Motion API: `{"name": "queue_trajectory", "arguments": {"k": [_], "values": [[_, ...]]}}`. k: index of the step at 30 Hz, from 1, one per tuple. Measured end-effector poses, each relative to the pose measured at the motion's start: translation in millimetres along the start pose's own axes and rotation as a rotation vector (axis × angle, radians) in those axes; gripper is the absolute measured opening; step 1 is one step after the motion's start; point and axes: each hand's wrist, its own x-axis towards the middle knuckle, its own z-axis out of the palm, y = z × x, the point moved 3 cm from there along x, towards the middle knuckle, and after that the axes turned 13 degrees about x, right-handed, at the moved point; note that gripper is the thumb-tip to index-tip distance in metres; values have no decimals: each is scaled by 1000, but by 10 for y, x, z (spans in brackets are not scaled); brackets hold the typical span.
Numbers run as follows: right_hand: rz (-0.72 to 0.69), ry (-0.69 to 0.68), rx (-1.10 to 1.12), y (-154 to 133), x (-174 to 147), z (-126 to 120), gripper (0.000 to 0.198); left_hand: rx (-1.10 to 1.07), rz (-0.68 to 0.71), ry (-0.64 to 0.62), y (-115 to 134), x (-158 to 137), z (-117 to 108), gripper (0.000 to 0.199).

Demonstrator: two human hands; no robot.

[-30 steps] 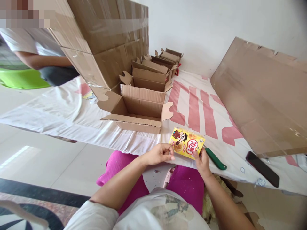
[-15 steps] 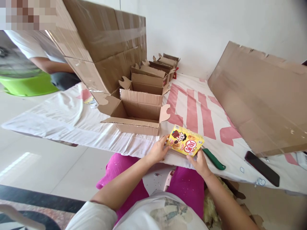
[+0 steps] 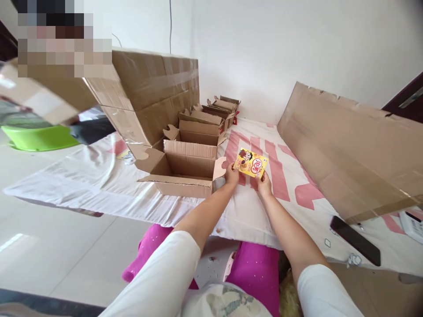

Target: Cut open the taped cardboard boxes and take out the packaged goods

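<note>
Both arms are stretched forward over the white and red cloth (image 3: pixel 99 176). My left hand (image 3: pixel 231 174) and my right hand (image 3: pixel 264 185) together hold a small yellow snack box (image 3: pixel 250 162) with a cartoon face and a red round logo, one hand at each lower corner. The snack box is raised just to the right of an open brown cardboard carton (image 3: pixel 185 169), whose flaps stand open and whose inside looks bare.
A row of more open cartons (image 3: pixel 201 123) runs back toward the wall. A large taped carton (image 3: pixel 148 88) stands at the left, a big flat cardboard sheet (image 3: pixel 353 145) leans at the right. A black phone (image 3: pixel 355 240) lies near the cloth's right edge. Another person sits far left.
Both hands have carried the yellow snack box forward and up from the cloth's near edge to beside the open carton. The green-handled tool seen earlier is out of sight behind my arm.
</note>
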Motion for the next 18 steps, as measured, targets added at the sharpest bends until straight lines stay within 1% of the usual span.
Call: {"name": "queue_trajectory", "arguments": {"k": [3,8,13,18], "values": [[6,33,-15,87,184,-1,60,42,28,-26,-19,128,90,44],[69,75,-72,233,301,-84,57,166,79,-81,-141,220,188,58],[121,84,-81,382,345,-125,59,250,128,-114,-228,203,258,71],[84,42,0,423,358,-125,55,239,149,-142,-233,145,207,70]]}}
